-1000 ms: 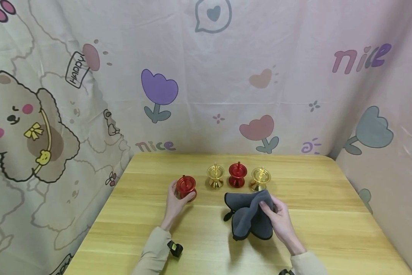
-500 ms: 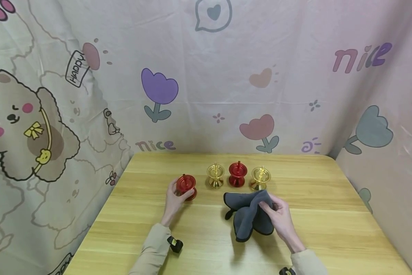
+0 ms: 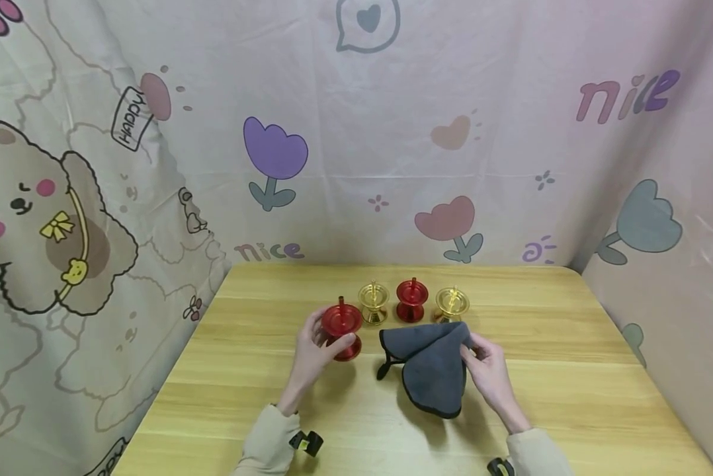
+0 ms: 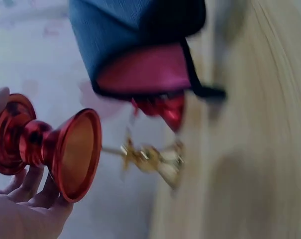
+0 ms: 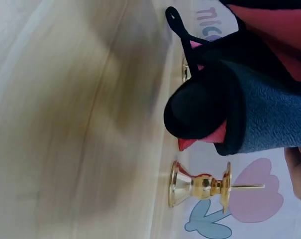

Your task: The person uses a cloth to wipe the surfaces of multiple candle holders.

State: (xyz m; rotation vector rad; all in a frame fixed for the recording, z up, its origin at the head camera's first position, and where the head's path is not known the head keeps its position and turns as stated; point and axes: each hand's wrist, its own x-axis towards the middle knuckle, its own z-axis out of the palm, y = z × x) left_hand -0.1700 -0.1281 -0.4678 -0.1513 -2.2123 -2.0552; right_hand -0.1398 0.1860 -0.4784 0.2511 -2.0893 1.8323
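Observation:
My left hand (image 3: pixel 311 357) grips a red metal candle holder (image 3: pixel 341 321) with a spike in its dish. The holder is off the table, and the left wrist view shows its hollow base (image 4: pixel 79 154). A grey cloth (image 3: pixel 434 377) with black edging and a hanging loop dangles from my right hand (image 3: pixel 491 373), which pinches one corner. Pink-red shows on the cloth's other side (image 4: pixel 148 69) in the left wrist view. In the right wrist view only part of my right hand (image 5: pixel 298 174) appears at the edge.
Behind the hands stand a gold candle holder (image 3: pixel 373 301), a second red candle holder (image 3: pixel 412 299) and another gold one (image 3: pixel 451 302), partly covered by the cloth. They rest on a wooden table (image 3: pixel 547 396). A printed curtain (image 3: pixel 344 132) hangs behind it.
My left hand has raised the red candle holder from the table and moved it right and nearer. The cloth has spread out and its hanging loop has shifted slightly left.

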